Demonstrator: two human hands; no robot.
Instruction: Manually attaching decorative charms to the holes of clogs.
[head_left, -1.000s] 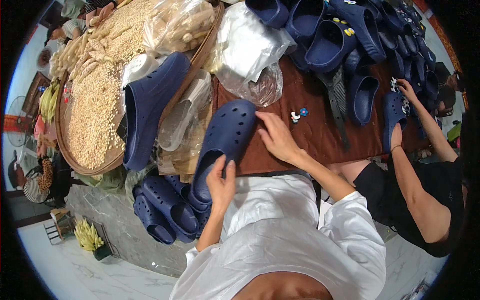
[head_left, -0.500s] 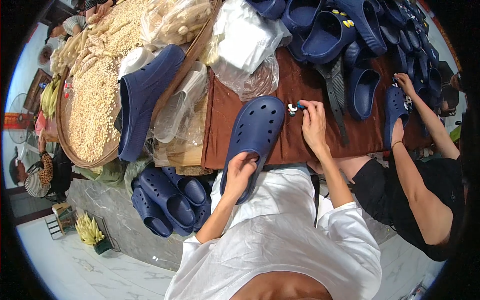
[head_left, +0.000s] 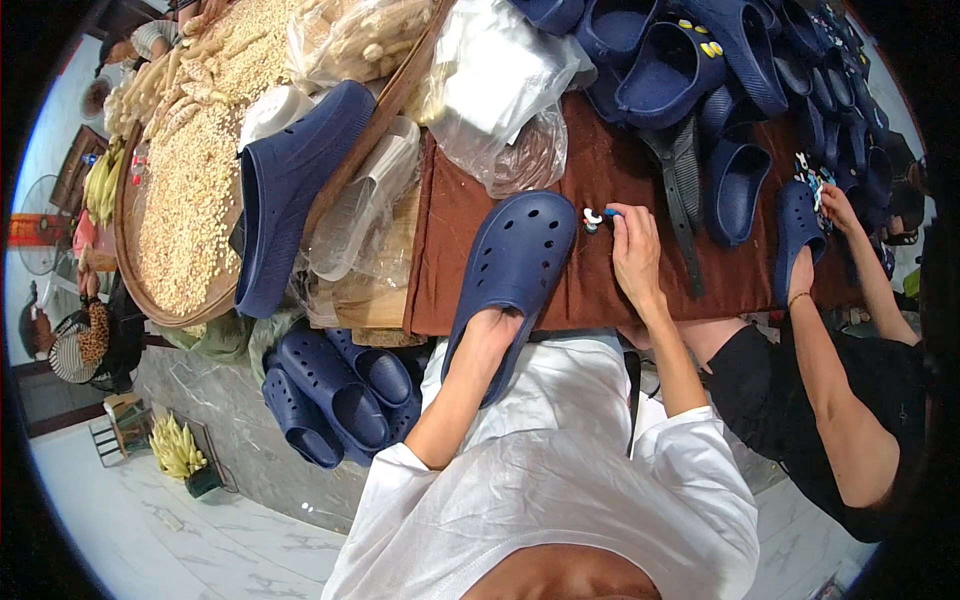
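A navy blue clog [head_left: 517, 240] with round holes in its top lies toe-forward across the table edge and my lap. My left hand [head_left: 490, 338] reaches into its foot opening; the fingers are hidden under the clog's upper. To the right of the toe, my right hand [head_left: 634, 245] pinches a small blue piece [head_left: 612, 212], too small to make out fully. Just beside those fingertips sits a small white and dark shoe charm [head_left: 592, 222] on the brown cloth [head_left: 455, 270].
More navy clogs [head_left: 735, 190] pile up at the far right, with a dark strap [head_left: 682, 225] beside them. At right, another person's hand [head_left: 838, 208] works over a clog [head_left: 797, 225]. Plastic bags [head_left: 500, 80] lie ahead; a woven tray [head_left: 190, 318] of pale kernels stands left.
My left hand has slid deeper into the clog, and its fingers are now hidden. My right hand stays near the charm, holding the small blue piece. The neighbour's far hand has moved lower.
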